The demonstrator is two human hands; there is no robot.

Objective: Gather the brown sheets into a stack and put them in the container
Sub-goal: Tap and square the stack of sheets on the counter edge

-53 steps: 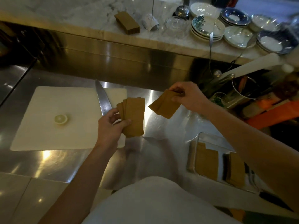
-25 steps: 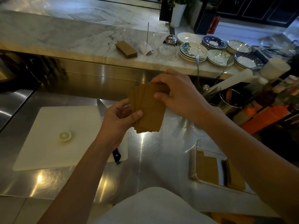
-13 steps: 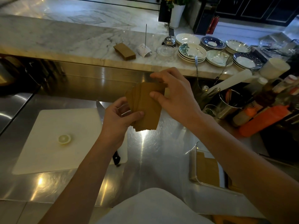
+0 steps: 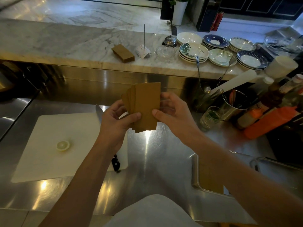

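A fanned bundle of brown sheets [image 4: 145, 104] stands upright above the steel counter, held between both hands. My left hand [image 4: 114, 122] grips its lower left edge with the thumb on the front. My right hand [image 4: 170, 110] holds the right edge, thumb on the front near the bottom. A clear container [image 4: 196, 177] sits low at the right with brown sheets [image 4: 210, 177] inside, largely hidden behind my right forearm. Another pile of brown sheets [image 4: 123, 52] lies on the marble ledge at the back.
A white cutting board [image 4: 54, 128] with a lemon slice [image 4: 63, 145] and a knife [image 4: 115, 163] lies left. Stacked plates [image 4: 193, 52], a metal cup [image 4: 234, 104], a glass [image 4: 211, 117] and an orange bottle [image 4: 270, 122] crowd the right side.
My right hand brought its loose sheets onto the left hand's bundle, then slid from the top edge down to the right edge. The bundle now stands more upright.
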